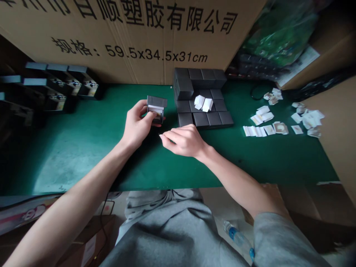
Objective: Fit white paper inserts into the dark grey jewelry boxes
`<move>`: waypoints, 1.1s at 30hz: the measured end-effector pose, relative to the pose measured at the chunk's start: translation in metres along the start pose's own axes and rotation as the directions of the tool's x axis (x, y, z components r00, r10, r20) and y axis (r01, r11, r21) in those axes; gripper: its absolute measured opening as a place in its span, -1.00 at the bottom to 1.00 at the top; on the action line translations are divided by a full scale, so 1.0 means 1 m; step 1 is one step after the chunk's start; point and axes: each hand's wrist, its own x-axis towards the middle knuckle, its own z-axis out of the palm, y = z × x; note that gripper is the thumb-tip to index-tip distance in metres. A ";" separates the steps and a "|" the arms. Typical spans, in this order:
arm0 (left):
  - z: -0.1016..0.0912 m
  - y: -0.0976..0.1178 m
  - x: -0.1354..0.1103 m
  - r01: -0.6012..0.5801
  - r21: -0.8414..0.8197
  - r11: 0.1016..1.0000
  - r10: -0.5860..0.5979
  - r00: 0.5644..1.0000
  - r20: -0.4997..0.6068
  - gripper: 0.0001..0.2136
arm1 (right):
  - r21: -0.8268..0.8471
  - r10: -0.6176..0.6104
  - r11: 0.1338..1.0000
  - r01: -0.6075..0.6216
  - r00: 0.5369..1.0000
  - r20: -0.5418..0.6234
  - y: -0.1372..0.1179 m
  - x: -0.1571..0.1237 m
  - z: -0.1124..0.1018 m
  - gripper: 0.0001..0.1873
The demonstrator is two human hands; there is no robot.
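My left hand (140, 122) is wrapped round a small black hinged box (157, 101), which looks like a jewellery box. Its lid stands up, and white lining shows inside. The left thumb presses at the front of the opening. Just to the right and nearer my body, my right hand (183, 141) has its fingers curled into a pinch, apart from the box. A tiny pale tip shows at the pinch; whether it is a thing or a nail is unclear. Beyond the right hand lies a block of closed black boxes (213, 118), with two folded white pieces (207, 105) on top.
Several open black boxes (90, 87) stand at the left of the green table (133, 170). Small white packets and cards (261, 131) lie in groups at the right. A large cardboard carton (155, 66) walls off the back. A plastic bottle (236, 235) lies below the table.
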 end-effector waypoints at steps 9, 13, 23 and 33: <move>0.000 -0.002 0.000 -0.008 -0.001 1.000 0.008 1.000 0.007 -0.82 | 0.027 0.040 0.999 -0.043 0.995 0.092 -0.001 0.001 -0.001 -0.52; 0.000 -0.002 0.000 -0.012 -0.003 1.000 0.012 1.000 0.008 -0.82 | 0.015 0.029 0.999 -0.030 0.998 0.063 -0.001 0.001 -0.002 -0.52; -0.002 -0.005 0.000 -0.020 0.028 0.999 0.020 1.000 0.020 -0.81 | 0.023 0.034 0.999 -0.036 0.996 0.084 -0.001 0.001 -0.002 -0.52; -0.001 -0.002 0.000 -0.023 0.015 1.000 0.023 1.000 0.009 -0.83 | 0.008 0.009 1.000 -0.010 1.000 0.024 0.000 0.000 0.000 -0.52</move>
